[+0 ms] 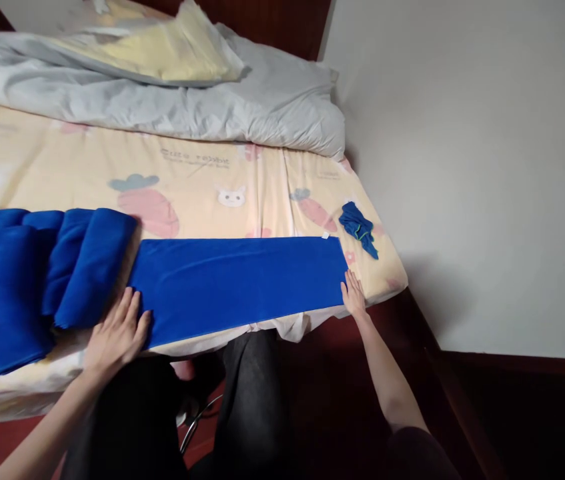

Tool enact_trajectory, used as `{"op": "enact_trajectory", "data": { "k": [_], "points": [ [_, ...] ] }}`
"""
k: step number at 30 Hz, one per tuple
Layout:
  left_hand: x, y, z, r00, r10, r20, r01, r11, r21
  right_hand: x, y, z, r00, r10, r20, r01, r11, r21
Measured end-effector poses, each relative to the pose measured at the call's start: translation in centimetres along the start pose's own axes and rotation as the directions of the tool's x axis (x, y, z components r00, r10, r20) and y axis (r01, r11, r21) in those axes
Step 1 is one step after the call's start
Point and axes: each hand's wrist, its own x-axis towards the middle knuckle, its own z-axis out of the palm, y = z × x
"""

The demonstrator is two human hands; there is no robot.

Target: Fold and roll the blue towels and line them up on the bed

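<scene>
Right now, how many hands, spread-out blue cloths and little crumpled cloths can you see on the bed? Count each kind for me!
Hands, left hand and right hand: 2
Spread-out blue cloth: 1
Little crumpled cloth: 1
Total: 4

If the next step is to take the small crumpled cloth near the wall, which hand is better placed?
Probably the right hand: it rests at the right end of the flat blue cloth, near the crumpled cloth. The left hand is at the opposite end.
</scene>
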Motion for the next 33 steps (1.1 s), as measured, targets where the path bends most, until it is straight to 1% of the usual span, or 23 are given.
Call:
{"op": "enact_trajectory", "data": {
  "k": [3, 5, 7, 10, 13, 15, 16, 17, 18, 19, 20, 21, 22, 23, 24, 25, 27, 30, 33],
  "points": [
    [-2.4, 0.5, 0.3, 0.992, 0.065, -0.104, -0.067, 0.998, -0.012, -0.9, -0.1, -0.3, 1.0, 0.025, 0.012, -0.025, 1.0, 0.012],
    [-4.0, 0.5, 0.6, 0.985, 0.083, -0.153, -0.089, 0.995, -0.032, -1.6, -0.3, -0.5, 0.999, 0.051, 0.018, -0.052, 0.999, 0.017],
    [-5.7, 0.5, 0.8, 0.985, 0.069, -0.16, -0.077, 0.996, -0.046, -2.5, -0.7, -0.8, 0.996, 0.087, 0.024, -0.087, 0.996, 0.019],
    [-8.2, 0.6, 1.0, 0.99, 0.015, -0.141, -0.024, 0.998, -0.057, -4.5, -1.9, -1.1, 0.993, 0.118, 0.017, -0.119, 0.991, 0.054],
    [-10.1, 1.2, 1.1, 0.989, -0.019, -0.144, 0.012, 0.999, -0.046, -7.1, -4.2, -1.0, 0.994, 0.1, -0.041, -0.09, 0.978, 0.186],
    [-10.9, 1.8, 1.2, 0.988, -0.03, -0.154, 0.025, 0.999, -0.032, -9.2, -6.6, -0.5, 0.992, 0.079, -0.097, -0.039, 0.933, 0.359],
    [-11.0, 2.0, 1.2, 0.987, -0.035, -0.159, 0.031, 0.999, -0.026, -10.2, -8.1, 0.0, 0.99, 0.086, -0.116, -0.021, 0.881, 0.472],
    [-11.1, 2.2, 1.3, 0.986, -0.04, -0.164, 0.037, 0.999, -0.021, -11.3, -9.7, 0.5, 0.988, 0.109, -0.112, -0.021, 0.802, 0.597],
    [-11.1, 2.4, 1.3, 0.985, -0.044, -0.169, 0.041, 0.999, -0.017, -12.3, -11.6, 1.2, 0.986, 0.149, -0.078, -0.047, 0.689, 0.723],
    [-11.1, 2.6, 1.3, 0.984, -0.045, -0.174, 0.043, 0.999, -0.014, -13.3, -13.5, 2.0, 0.981, 0.196, -0.008, -0.102, 0.543, 0.834],
    [-11.0, 2.6, 1.3, 0.983, -0.046, -0.178, 0.044, 0.999, -0.012, -14.2, -15.5, 2.8, 0.969, 0.227, 0.096, -0.178, 0.374, 0.91],
    [-11.0, 2.6, 1.3, 0.983, -0.047, -0.179, 0.045, 0.999, -0.012, -15.0, -17.5, 3.6, 0.948, 0.245, 0.2, -0.253, 0.207, 0.945],
    [-10.9, 2.6, 1.3, 0.983, -0.047, -0.179, 0.046, 0.999, -0.012, -15.7, -19.3, 4.3, 0.926, 0.237, 0.292, -0.315, 0.063, 0.947],
    [-10.8, 2.5, 1.4, 0.984, -0.047, -0.174, 0.046, 0.999, -0.011, -16.3, -21.1, 5.0, 0.906, 0.211, 0.368, -0.365, -0.051, 0.929],
    [-10.8, 2.4, 1.4, 0.985, -0.048, -0.168, 0.047, 0.999, -0.008, -16.7, -22.6, 5.6, 0.885, 0.181, 0.429, -0.41, -0.136, 0.902],
    [-10.8, 2.3, 1.5, 0.986, -0.048, -0.161, 0.048, 0.999, -0.003, -16.9, -23.9, 6.1, 0.868, 0.148, 0.474, -0.445, -0.193, 0.875],
    [-10.7, 2.0, 1.6, 0.987, -0.047, -0.155, 0.049, 0.999, 0.011, -16.9, -25.8, 6.7, 0.844, 0.101, 0.526, -0.489, -0.254, 0.834],
    [-10.7, 1.8, 1.8, 0.987, -0.043, -0.156, 0.048, 0.999, 0.026, -16.0, -27.1, 7.2, 0.838, 0.11, 0.534, -0.49, -0.279, 0.826],
    [-10.6, 1.8, 1.9, 0.989, -0.054, -0.139, 0.058, 0.998, 0.025, -15.0, -27.2, 7.4, 0.83, 0.163, 0.533, -0.481, -0.277, 0.832]
  ]
}}
